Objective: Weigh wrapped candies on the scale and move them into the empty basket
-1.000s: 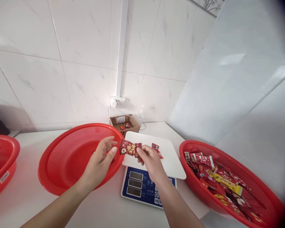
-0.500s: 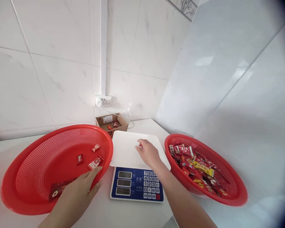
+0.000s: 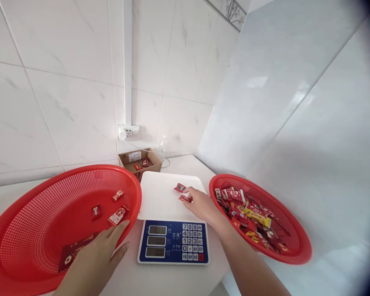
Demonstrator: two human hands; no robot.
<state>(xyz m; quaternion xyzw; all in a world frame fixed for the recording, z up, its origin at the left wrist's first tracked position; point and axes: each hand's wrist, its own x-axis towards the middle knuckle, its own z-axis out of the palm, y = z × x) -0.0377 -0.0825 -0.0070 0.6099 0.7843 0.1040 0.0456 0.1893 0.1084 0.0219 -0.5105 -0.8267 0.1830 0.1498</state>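
Note:
My left hand [image 3: 100,257] lies over the near right rim of the left red basket [image 3: 135,187], its fingers stretched out and the thumb apart on the outer side. Inside that basket are a small red candy [image 3: 95,212], another small candy [image 3: 118,195], a red-and-white packet [image 3: 117,215] by my fingertips and a dark red packet [image 3: 70,253] partly behind my hand. Over the white scale tray [image 3: 157,197], my right hand [image 3: 202,205] has a red-wrapped candy [image 3: 185,198] between thumb and fingers. A second red-wrapped candy [image 3: 180,187] lies on the tray just beyond.
The blue scale panel [image 3: 174,242] faces me with its keypad and displays. To the right stands a red basket [image 3: 302,246] full of mixed wrapped sweets. A cardboard box [image 3: 154,165] with a few sweets, a clear bottle [image 3: 162,150] and a wall socket [image 3: 128,132] are behind.
My right hand has drawn back slightly toward me and right, leaving one red-wrapped candy visible on the tray. The top display reading has changed. My left hand stays at the basket rim.

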